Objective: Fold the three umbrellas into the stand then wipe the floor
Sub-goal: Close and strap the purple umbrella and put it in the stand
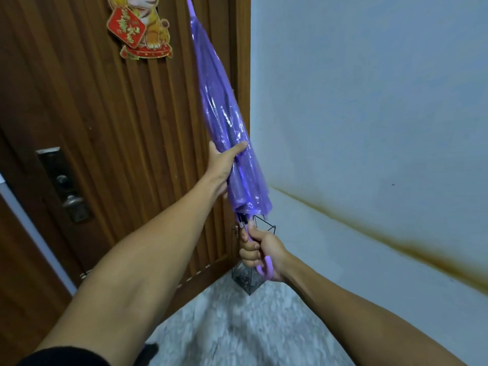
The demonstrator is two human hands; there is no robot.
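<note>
L hand [220,161] fingers gripping purple umbrella [224,114] canopy, closed, tip up; R hand [260,250] fingers wrapping handle [264,268], above wire stand [248,280].

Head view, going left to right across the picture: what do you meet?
Metal door lock → red and gold tiger decoration on the brown slatted wooden door → folded purple plastic umbrella → pale blue wall.

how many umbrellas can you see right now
1. A purple umbrella, closed, is held tip-up in front of the door: left hand around the canopy, right hand on the handle. The other two are out of view; the wire stand is partly hidden behind the hand.
</note>
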